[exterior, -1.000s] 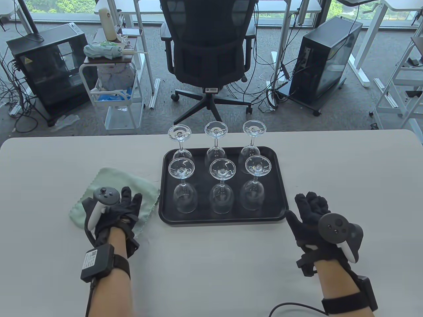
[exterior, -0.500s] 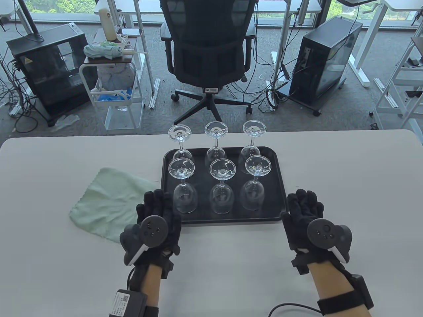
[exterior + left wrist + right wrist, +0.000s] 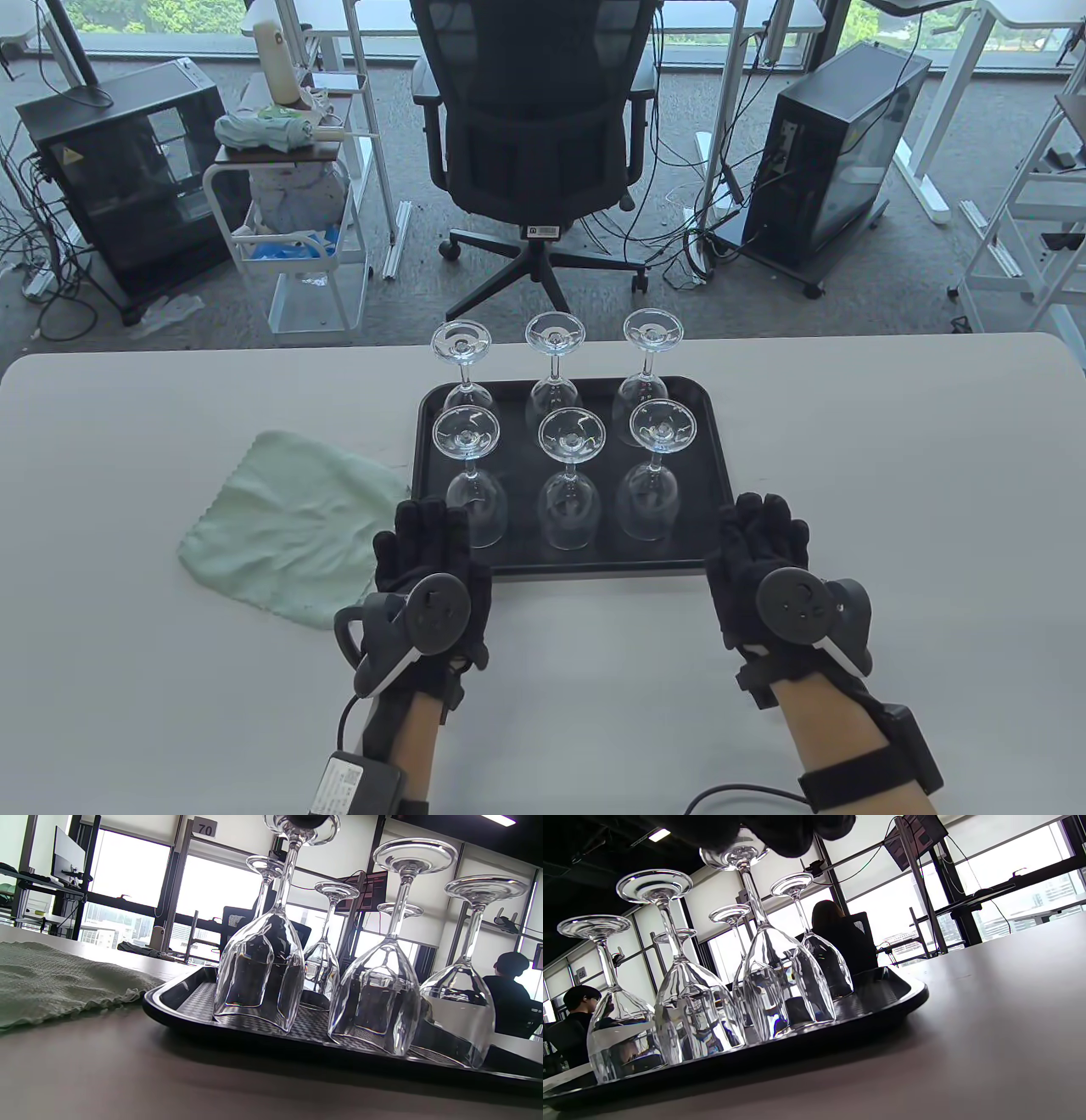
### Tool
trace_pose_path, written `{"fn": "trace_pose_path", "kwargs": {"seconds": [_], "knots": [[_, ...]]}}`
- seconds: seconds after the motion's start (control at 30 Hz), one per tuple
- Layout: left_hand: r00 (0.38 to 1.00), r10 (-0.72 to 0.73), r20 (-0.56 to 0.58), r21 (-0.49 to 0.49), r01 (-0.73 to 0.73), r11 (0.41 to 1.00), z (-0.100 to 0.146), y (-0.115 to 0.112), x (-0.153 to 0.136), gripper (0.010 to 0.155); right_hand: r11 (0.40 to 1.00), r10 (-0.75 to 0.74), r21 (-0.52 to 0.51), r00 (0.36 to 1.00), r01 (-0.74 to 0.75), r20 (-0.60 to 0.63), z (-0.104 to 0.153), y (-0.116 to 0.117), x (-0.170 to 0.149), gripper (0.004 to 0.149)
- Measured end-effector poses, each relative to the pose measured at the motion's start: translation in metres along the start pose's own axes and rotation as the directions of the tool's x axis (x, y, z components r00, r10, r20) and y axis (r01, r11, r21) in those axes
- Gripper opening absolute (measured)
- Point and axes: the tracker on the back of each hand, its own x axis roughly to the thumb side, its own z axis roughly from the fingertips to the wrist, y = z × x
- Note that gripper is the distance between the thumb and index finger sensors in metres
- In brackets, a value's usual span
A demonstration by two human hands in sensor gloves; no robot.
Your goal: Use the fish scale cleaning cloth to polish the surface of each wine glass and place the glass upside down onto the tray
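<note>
Six glasses (image 3: pixel 478 497) stand upside down on the tray (image 3: pixel 721 475); left hand (image 3: pixel 428 564) and right hand (image 3: pixel 759 556) flat, empty, at near corners; a shove could topple glasses; cloth (image 3: pixel 280 535) lies left

Black sensor gloves cover the left hand (image 3: pixel 433 552) and right hand (image 3: pixel 759 552); round dark trackers behind each grip, black wrist boxes, cables.

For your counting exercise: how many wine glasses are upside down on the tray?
6, in two rows of three on the tray. Far row: left, middle, right. Near row: left, middle, right. None appears hidden.
</note>
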Motion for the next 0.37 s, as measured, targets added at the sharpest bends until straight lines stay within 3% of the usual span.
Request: {"fn": "trace_pose_path", "kwargs": {"seconds": [0.37], "knots": [[0.999,0.05,-0.001,-0.014,-0.05,0.999,0.0005,-0.0001,-0.0042,0.065,0.999,-0.045,0.007,0.999,0.045,0.005,0.0003,-0.0021,0.0021,0.06]]}}
